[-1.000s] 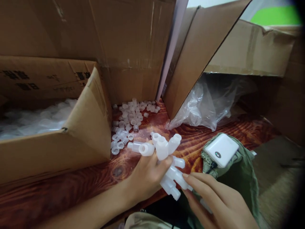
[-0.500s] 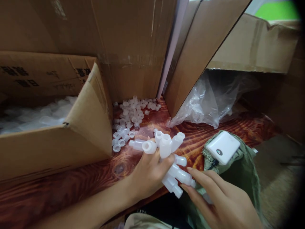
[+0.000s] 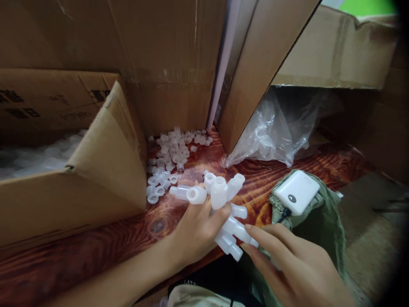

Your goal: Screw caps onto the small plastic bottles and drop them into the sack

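My left hand (image 3: 204,221) is closed around a bunch of small translucent white plastic bottles (image 3: 219,192), whose necks point in several directions above and to the right of the fist. The thumb and fingers of my right hand (image 3: 287,260) close on the end of one bottle (image 3: 241,230) at the lower right of the bunch. Its tip is partly hidden by the fingers. On the wooden table behind the bunch lies a loose heap of small translucent caps (image 3: 172,151).
At left stands an open cardboard box (image 3: 108,170) with many translucent pieces inside. Tall cardboard (image 3: 169,64) rises behind the caps. Clear plastic sheeting (image 3: 271,132) spills out at right. A white power bank (image 3: 297,192) with a cable rests on green cloth (image 3: 332,230) by the table's edge.
My right fingertips have come slightly further over the end of the lower bottle. My left hand keeps its hold on the bunch. The whole view has shifted a little.
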The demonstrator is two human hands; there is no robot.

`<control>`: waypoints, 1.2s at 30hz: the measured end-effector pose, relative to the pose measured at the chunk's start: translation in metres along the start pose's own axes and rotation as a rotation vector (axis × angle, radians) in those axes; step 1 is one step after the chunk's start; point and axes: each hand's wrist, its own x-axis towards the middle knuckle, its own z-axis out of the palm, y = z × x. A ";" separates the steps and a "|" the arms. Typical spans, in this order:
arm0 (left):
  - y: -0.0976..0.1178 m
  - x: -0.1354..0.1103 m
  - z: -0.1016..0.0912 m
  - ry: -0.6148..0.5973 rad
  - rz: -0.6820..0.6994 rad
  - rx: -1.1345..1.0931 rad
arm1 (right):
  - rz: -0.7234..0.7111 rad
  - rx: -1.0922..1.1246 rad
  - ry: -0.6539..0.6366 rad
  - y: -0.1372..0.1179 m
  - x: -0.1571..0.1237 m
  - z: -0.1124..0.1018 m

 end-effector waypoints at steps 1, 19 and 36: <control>0.000 0.000 0.000 -0.003 0.003 0.009 | 0.011 0.005 0.003 0.000 0.000 0.000; 0.001 -0.002 0.000 -0.020 -0.020 0.025 | 0.160 0.020 0.185 -0.005 0.009 0.003; 0.000 -0.004 0.001 -0.079 -0.177 -0.047 | 0.924 0.828 0.214 -0.008 -0.010 0.023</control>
